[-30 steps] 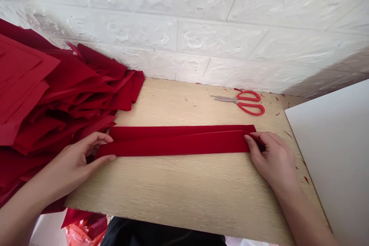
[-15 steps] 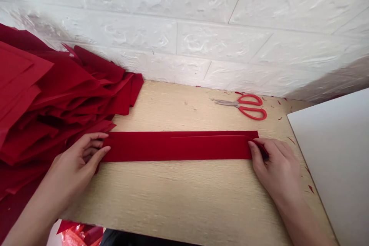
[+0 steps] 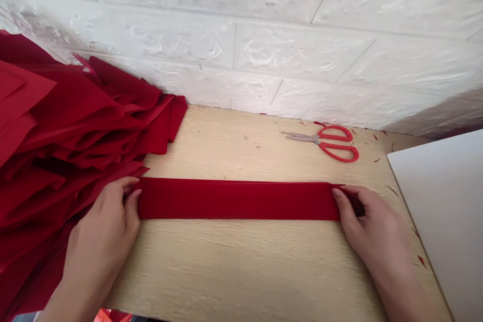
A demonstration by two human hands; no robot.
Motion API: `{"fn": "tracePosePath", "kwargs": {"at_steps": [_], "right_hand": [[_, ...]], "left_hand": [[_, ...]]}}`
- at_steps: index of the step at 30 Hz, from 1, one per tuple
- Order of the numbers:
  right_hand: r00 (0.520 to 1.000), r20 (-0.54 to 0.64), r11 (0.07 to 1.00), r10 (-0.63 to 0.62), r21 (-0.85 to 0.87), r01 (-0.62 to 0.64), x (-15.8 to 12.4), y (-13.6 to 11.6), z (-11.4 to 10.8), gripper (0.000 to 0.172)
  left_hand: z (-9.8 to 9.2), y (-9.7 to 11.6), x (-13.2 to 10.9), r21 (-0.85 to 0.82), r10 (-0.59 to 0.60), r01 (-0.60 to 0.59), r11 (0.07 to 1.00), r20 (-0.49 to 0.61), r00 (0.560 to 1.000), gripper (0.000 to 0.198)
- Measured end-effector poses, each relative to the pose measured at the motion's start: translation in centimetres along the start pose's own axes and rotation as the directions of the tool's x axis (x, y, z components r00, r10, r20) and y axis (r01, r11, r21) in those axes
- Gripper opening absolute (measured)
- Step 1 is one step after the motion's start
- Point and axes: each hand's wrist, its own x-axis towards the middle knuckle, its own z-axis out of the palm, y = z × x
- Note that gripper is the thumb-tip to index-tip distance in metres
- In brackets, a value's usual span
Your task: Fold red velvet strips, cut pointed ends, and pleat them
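A long folded strip of red cloth (image 3: 237,199) lies flat across the wooden table (image 3: 241,266), running left to right. My left hand (image 3: 109,226) pinches the strip's left end, fingers curled over it. My right hand (image 3: 372,226) grips the right end, thumb on top and fingers closed around the edge. The strip's two layers lie lined up, one over the other.
A big heap of red cloth pieces (image 3: 64,126) fills the left side against the white brick wall (image 3: 264,25). Red-handled scissors (image 3: 328,142) lie at the back right among small red scraps. A white board (image 3: 445,211) covers the table's right edge.
The upper layer of the strip has been brought down level with the lower one, so the fold now looks closed. Both hands stayed at the ends; the view shifted slightly.
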Motion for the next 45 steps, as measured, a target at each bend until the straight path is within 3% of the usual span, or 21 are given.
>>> {"fn": "tracePosePath", "kwargs": {"at_steps": [4,9,14,23,27,36,45], "right_hand": [[0.999,-0.03,0.996,-0.031,-0.08,0.029,-0.1,-0.4,0.2,0.032],[0.993,0.036,0.99,0.111,-0.087,-0.108,-0.1,-0.6,0.1,0.043],[0.932,0.15,0.943,0.329,-0.099,-0.317,0.6,-1.0,-0.4,0.045],[0.836,0.258,0.874,0.484,-0.106,-0.474,2.2,-2.0,-1.0,0.041],[0.809,0.304,0.861,0.504,-0.103,-0.498,2.4,-1.7,-1.1,0.04],[0.802,0.316,0.859,0.508,-0.109,-0.501,2.3,-1.3,-1.1,0.038],[0.815,0.314,0.873,0.487,-0.203,-0.443,2.3,-1.7,-0.9,0.033]], "left_hand": [[-0.2,0.4,0.2,0.04,0.015,-0.017,0.999,0.042,0.999,0.052],[-0.6,0.9,0.5,0.103,0.001,-0.011,0.995,0.094,0.996,0.058],[-0.9,1.1,1.1,0.193,-0.001,-0.021,0.981,0.116,0.993,0.051],[-1.3,1.2,1.8,0.263,-0.049,0.011,0.965,0.135,0.99,0.043],[-1.4,1.5,1.8,0.293,-0.093,0.046,0.955,0.148,0.985,0.045],[-2.0,3.3,1.5,0.499,-0.158,0.045,0.865,0.186,0.97,0.048],[-2.1,3.9,1.1,0.546,-0.104,-0.019,0.837,0.194,0.976,0.032]]}}
